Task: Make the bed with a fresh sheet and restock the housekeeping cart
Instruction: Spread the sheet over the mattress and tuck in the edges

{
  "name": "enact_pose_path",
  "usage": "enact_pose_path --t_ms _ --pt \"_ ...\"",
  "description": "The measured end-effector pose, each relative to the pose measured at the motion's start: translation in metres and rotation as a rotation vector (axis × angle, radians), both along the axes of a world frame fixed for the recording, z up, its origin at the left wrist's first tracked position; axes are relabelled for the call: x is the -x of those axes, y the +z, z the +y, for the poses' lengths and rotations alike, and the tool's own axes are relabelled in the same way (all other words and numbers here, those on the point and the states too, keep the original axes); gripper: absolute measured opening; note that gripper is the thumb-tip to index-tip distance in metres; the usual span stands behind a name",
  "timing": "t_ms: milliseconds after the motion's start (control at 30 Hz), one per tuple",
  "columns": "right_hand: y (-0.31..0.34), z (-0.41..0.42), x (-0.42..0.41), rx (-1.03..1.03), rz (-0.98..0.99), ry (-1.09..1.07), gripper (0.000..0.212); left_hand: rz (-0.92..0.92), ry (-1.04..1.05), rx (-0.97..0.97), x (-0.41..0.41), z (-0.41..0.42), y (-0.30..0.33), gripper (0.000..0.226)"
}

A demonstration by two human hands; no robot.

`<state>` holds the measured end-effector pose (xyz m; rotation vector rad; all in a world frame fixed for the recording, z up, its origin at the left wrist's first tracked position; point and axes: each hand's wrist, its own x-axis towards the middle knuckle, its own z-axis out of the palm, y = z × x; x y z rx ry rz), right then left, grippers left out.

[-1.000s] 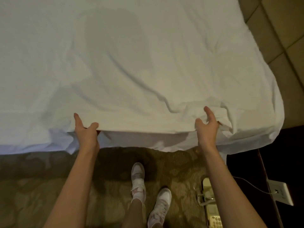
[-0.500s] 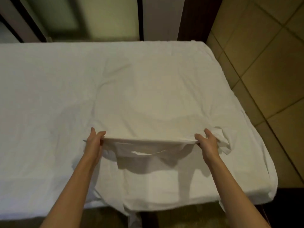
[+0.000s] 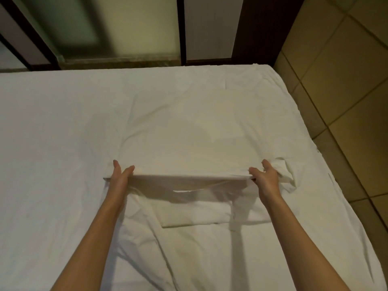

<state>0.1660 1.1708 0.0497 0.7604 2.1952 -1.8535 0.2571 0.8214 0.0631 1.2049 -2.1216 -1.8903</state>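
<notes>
Overhead, both hands' fingers (image 3: 266, 167) clamped on creased white sheet's (image 3: 189, 143) taut edge.

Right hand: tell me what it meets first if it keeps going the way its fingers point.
Probably only more white sheet: the right hand points up the bed, and nothing else shows before the far edge.

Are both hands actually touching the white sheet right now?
Touching. The head view shows the left hand and the right hand each pinching the lifted edge of the white sheet, which is stretched taut between them above the bed.
</notes>
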Motion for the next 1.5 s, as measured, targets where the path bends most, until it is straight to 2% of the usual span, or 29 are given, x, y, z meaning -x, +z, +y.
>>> enact_pose_path --t_ms 67,200,300,400,500,633,833,1033,1133,1200,1400,1500 --pt "-0.006 -0.003 0.003 -0.004 -0.02 0.005 0.069 -0.056 -0.046 0.058 -0.01 0.0 -0.012 0.072" --pt "-0.012 0.001 -0.013 -0.04 -0.032 -0.024 0.068 -0.138 -0.199 0.206 -0.038 -0.009 -0.028 0.091" --pt "-0.014 0.004 -0.042 -0.066 -0.007 -0.037 0.068 -0.098 -0.316 0.327 -0.059 -0.016 -0.028 0.096" --pt "-0.014 0.005 -0.093 -0.057 0.002 -0.047 0.069 -0.074 -0.442 0.491 -0.098 -0.023 -0.029 0.095" --pt "-0.011 0.012 -0.153 -0.102 0.046 -0.054 0.077 -0.17 -0.581 0.623 -0.147 -0.036 -0.033 0.101" --pt "-0.012 0.026 -0.222 -0.132 0.059 -0.036 0.073 -0.287 -0.781 0.757 -0.212 -0.053 -0.04 0.097" --pt "-0.027 0.047 -0.29 -0.195 0.04 0.029 0.067 -0.373 -0.91 0.839 -0.285 -0.044 -0.042 0.091" --pt "-0.066 0.068 -0.328 -0.204 -0.019 0.083 0.067 -0.378 -0.958 0.939 -0.351 -0.041 -0.091 0.093" --pt "-0.095 0.078 -0.345 -0.228 -0.05 0.106 0.068 -0.384 -0.952 0.875 -0.382 -0.031 -0.12 0.087" --pt "-0.116 0.082 -0.358 -0.214 -0.049 0.107 0.07 -0.299 -0.876 0.754 -0.396 -0.018 -0.136 0.082" --pt "-0.159 0.052 -0.4 0.009 -0.016 0.023 0.069 0.008 -0.359 0.146 -0.392 0.04 -0.149 0.088" --pt "-0.168 0.013 -0.412 0.071 0.0 0.067 0.064 0.11 -0.185 -0.02 -0.388 0.063 -0.157 0.089"
